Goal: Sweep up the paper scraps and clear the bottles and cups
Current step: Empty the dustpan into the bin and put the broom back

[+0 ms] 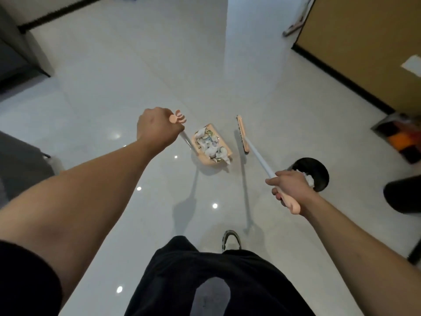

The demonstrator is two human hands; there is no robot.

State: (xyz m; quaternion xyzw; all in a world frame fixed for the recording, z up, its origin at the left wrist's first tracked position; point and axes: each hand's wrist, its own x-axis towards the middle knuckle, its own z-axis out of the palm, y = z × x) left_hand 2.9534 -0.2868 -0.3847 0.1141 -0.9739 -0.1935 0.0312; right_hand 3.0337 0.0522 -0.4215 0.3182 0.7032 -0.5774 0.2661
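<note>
Peach plastic fills the middle of my view: the dustpan (210,145) sits on the glossy white floor (127,87), heaped with crumpled paper scraps (210,142). I take the dustpan as my landmark. Just left of it, my left hand (157,127) is wrapped round the top of the dustpan's long handle (178,117), fingers curled tight on it, with the peach grip end poking out above the knuckles. Just right of the dustpan, the broom head (242,134) rests bristles-down on the floor, apart from the pan. Its pale shaft runs back towards me into my right hand (290,190), whose fingers (278,197) are clamped on the peach broom grip, the thumb lying along the shaft. To the right of the dustpan and nearer me, partly behind that hand, stands a round black bin (319,171) with white paper showing inside. My dark trousers (205,281) and one shoe (231,239) show below the dustpan.
</note>
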